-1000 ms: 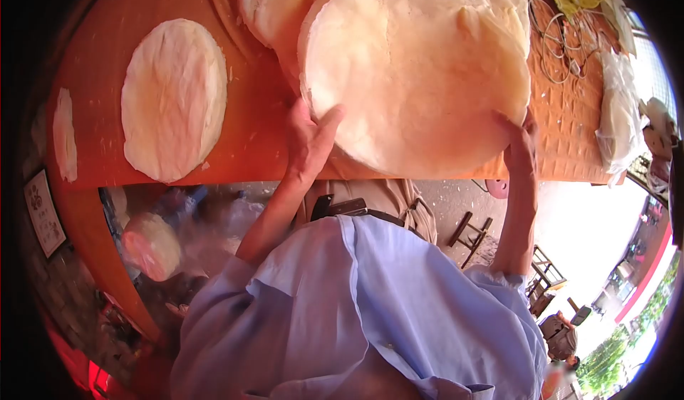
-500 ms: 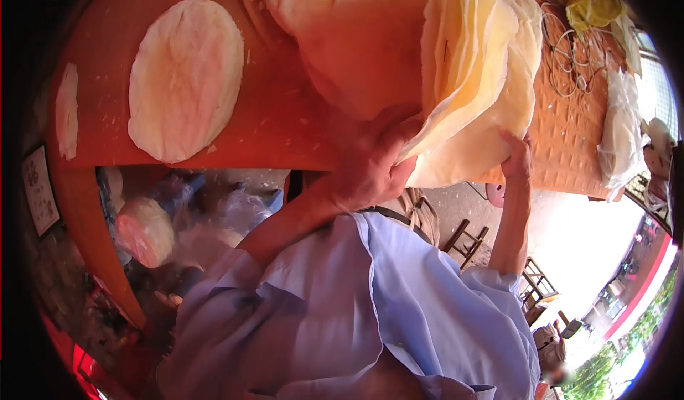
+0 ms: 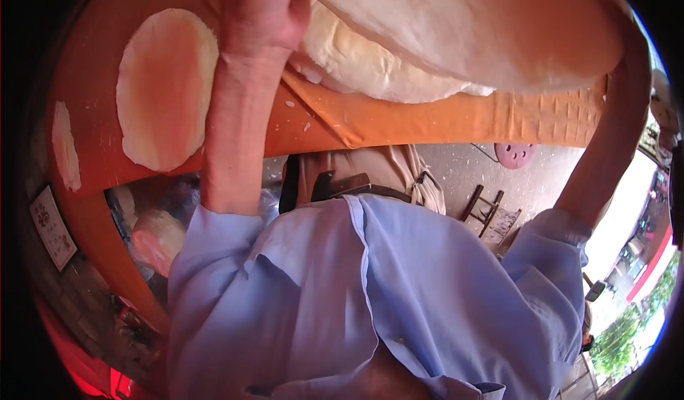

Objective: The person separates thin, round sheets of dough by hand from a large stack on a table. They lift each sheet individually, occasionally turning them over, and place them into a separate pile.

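A large, thin, pale sheet that looks like dough (image 3: pixel 484 29) hangs raised across the top right, tilted over the table. My left hand (image 3: pixel 260 12) is closed at its left edge; the fingertips run out of the frame. At the far right edge of the sheet is my right hand (image 3: pixel 630 33), dark and partly out of view, its fingers hard to make out. Under the raised sheet, a thick, pale, layered pile of sheets (image 3: pixel 385 65) lies on the table. An oval dough sheet (image 3: pixel 167 90) lies flat to the left of my left forearm.
An orange-covered table (image 3: pixel 399 123) spans the view, with a narrow pale strip (image 3: pixel 65 147) at its left end. Below it are a plastic-wrapped pale bundle (image 3: pixel 157 240), a pink stool with holes (image 3: pixel 514 155) and a dark wooden rack (image 3: pixel 484 211). Small scraps dot the cloth.
Both hands have moved up and apart, away from my body. The sheet that was bent up in folds near me is now spread wide and raised above the pile.
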### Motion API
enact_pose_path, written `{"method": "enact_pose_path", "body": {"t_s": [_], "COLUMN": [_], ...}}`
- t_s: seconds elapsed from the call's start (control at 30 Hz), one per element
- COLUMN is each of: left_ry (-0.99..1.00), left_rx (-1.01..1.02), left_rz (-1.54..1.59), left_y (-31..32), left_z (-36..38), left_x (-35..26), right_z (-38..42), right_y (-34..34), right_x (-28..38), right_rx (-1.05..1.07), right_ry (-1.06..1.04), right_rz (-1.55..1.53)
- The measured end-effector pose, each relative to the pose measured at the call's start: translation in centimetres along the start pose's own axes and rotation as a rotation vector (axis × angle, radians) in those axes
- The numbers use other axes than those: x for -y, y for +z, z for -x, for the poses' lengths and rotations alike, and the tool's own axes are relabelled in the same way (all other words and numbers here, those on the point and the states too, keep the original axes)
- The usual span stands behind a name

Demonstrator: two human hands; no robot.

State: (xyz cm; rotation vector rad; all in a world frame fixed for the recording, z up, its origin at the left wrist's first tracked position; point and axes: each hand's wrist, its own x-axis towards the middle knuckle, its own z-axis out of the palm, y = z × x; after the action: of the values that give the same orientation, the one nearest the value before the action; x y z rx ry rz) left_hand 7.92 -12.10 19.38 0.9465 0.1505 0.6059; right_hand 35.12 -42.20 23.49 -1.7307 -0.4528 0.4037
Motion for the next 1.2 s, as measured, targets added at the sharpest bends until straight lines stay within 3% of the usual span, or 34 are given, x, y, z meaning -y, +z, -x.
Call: {"method": "enact_pose_path", "body": {"t_s": [0.07,0.13,0.17,0.27,0.33,0.5,0.6,0.73,0.83,0.87,1.0,1.1,1.17,1.2], "left_ry": [-0.070,-0.188,-0.248,-0.310,-0.379,-0.385,-0.390,-0.401,-0.442,-0.468,-0.478,-0.477,-0.522,-0.551], "left_rx": [-0.074,-0.241,-0.324,-0.485,-0.574,-0.476,-0.439,-0.453,-0.484,-0.505,-0.614,-0.642,-0.644,-0.642], "left_rz": [-0.026,-0.069,-0.093,-0.167,-0.139,-0.300,-0.559,-0.647,-0.533,-0.467,-0.309,-0.296,-0.302,-0.306], "left_y": [-1.1,-3.9,-5.2,-7.9,-11.8,-9.2,-9.1,-9.7,-10.9,-11.5,-10.3,-9.7,-9.5,-9.3], "left_z": [-0.5,0.7,1.6,5.5,7.4,7.0,7.6,8.1,8.2,8.4,9.0,10.0,11.2,12.0], "left_x": [-0.6,0.3,1.5,7.8,12.7,9.7,8.9,8.8,9.5,10.0,9.9,9.3,8.9,8.8], "right_z": [0.4,-2.0,-3.8,0.2,2.6,5.0,4.6,4.7,4.2,2.7,1.5,2.8,2.3,2.1], "right_y": [1.4,0.6,-0.5,2.7,5.9,7.4,7.0,7.6,7.8,5.8,6.7,7.4,6.6,6.4], "right_x": [-0.7,-4.2,-8.1,-18.8,-18.7,-14.0,-14.5,-14.1,-14.5,-16.8,-16.3,-15.4,-15.9,-15.8], "right_rx": [0.099,0.120,0.079,0.162,0.133,0.065,0.063,0.035,-0.177,-0.038,0.116,0.122,0.254,0.262], "right_ry": [-0.418,-0.161,0.304,0.467,0.560,0.520,0.492,0.550,0.576,0.669,0.735,0.673,0.402,0.379], "right_rz": [0.177,0.066,-0.146,-0.213,-0.243,-0.080,0.397,0.090,0.052,-0.088,-0.254,-0.343,-0.172,-0.186]}}
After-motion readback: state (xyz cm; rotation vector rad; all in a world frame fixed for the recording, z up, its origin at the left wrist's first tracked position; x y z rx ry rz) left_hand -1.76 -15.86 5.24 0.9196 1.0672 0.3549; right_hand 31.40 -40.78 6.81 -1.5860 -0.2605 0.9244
